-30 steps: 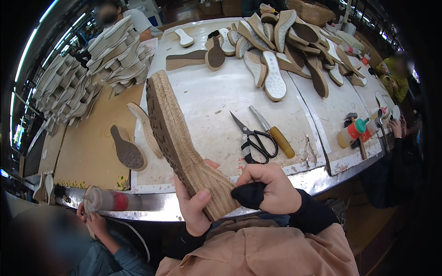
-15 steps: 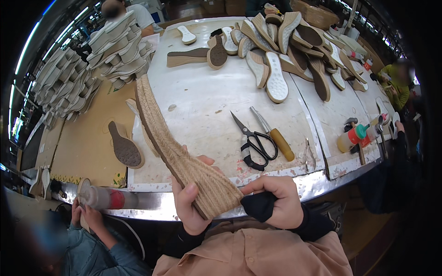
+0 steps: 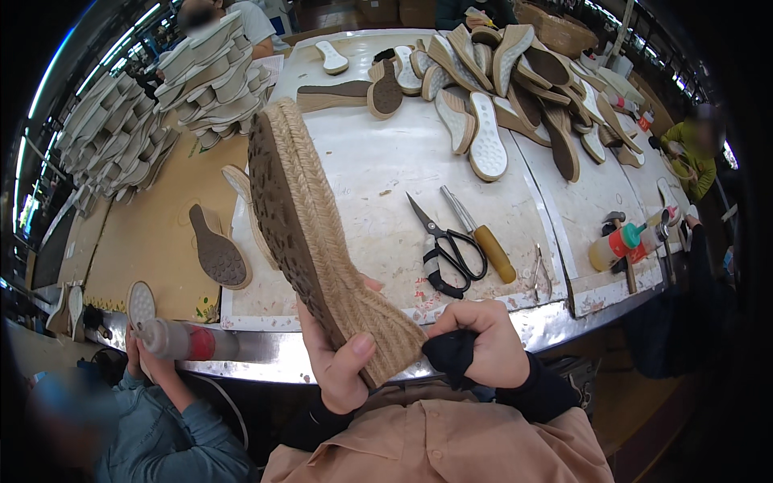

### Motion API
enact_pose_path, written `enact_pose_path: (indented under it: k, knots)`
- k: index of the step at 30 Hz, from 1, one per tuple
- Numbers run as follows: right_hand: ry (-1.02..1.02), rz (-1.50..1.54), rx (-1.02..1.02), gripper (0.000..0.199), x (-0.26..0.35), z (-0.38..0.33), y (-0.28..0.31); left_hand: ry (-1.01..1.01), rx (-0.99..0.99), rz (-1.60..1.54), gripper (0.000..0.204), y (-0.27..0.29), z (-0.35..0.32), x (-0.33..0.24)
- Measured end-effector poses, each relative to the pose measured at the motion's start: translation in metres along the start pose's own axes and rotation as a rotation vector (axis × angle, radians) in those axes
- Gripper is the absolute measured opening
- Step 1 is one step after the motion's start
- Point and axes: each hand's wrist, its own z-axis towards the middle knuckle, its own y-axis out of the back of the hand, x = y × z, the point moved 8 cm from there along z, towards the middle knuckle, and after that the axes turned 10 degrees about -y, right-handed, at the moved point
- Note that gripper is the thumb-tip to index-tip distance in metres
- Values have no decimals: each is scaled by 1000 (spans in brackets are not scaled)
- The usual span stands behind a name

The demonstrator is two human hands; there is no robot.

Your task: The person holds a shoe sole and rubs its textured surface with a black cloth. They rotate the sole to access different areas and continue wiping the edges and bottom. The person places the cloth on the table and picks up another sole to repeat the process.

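Note:
My left hand point(image 3: 342, 374) grips a wedge shoe sole point(image 3: 316, 209) by its thick heel end, the thumb across the side. Braided jute wraps the sole's sidewall, and its brown, studded tread faces left. The toe end points up and away over the table. My right hand point(image 3: 498, 350) is closed on a bunched black cloth point(image 3: 449, 359), held against the heel's right end; its fingertips are partly hidden. Beyond the hands lie black-handled scissors point(image 3: 451, 249), a tool with a wooden handle point(image 3: 493, 253) and small metal tweezers or nippers point(image 3: 539, 271).
A heap of wedge soles point(image 3: 515, 88) covers the back right. Tall stacks of pale soles point(image 3: 213, 80) stand at the back left. Loose soles point(image 3: 217, 249) lie on cardboard at left. Glue bottles point(image 3: 616, 245) and a hammer point(image 3: 630, 274) are at right. Co-workers sit around the table.
The sole has been turned in my left hand, so its brown tread now shows more and its toe has shifted right and up. My right hand stays at the heel with the cloth.

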Motion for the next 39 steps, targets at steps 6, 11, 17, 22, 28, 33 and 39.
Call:
enact_pose_path:
  k: [6, 11, 17, 22, 28, 33, 39]
  knots:
    - [118, -97, -35, 5, 8, -1, 0, -43, 10, 49, 91, 0, -2, -3]
    - [91, -50, -11, 4, 9, -3, 0, -10, -16, 3, 92, 1, -2, -2]
    - [121, -95, -26, 4, 9, -3, 0, -49, -12, 51, 92, 0, -3, -3]
    - [112, -48, -16, 4, 8, -5, 0, -9, -11, 15, 93, 1, -3, -2]
    - [90, -43, -34, 4, 6, -6, 1, -19, -6, 28, 92, -3, -3, -3]
    - [62, -21, -23, 4, 2, -5, 2, -3, -17, 15, 92, -1, -4, -1]
    - [102, -43, -28, 5, 5, -5, 0, -35, -7, 33, 91, -2, -5, -2]
